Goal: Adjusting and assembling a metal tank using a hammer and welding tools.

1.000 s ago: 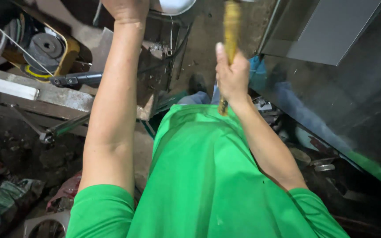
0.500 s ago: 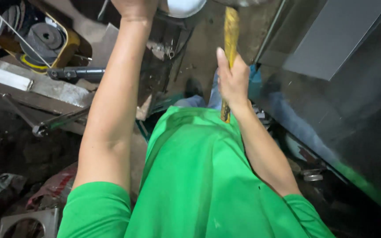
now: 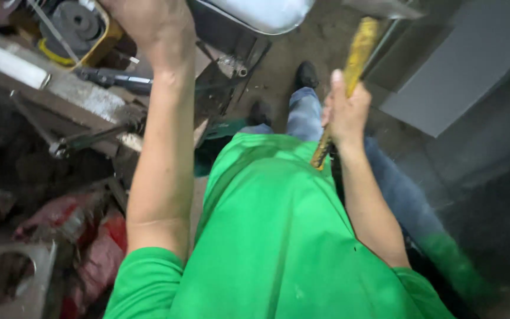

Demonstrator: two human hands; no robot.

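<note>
Right hand [image 3: 345,115] closed around yellowish wooden hammer handle [image 3: 349,77], worn and scuffed, handle running up past fist to a grey metal head at top edge. Left hand [image 3: 149,26] raised left of handle, beside a smooth pale metal vessel [image 3: 261,12]; fingers cut off, grip can't be told. Green shirt [image 3: 278,236] below handle.

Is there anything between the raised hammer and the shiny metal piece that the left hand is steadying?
Nothing visible. The right hand grips the yellow-handled hammer beside the metal piece, with only open air over the floor between them. The left hand sits at the piece's far left side.
</note>
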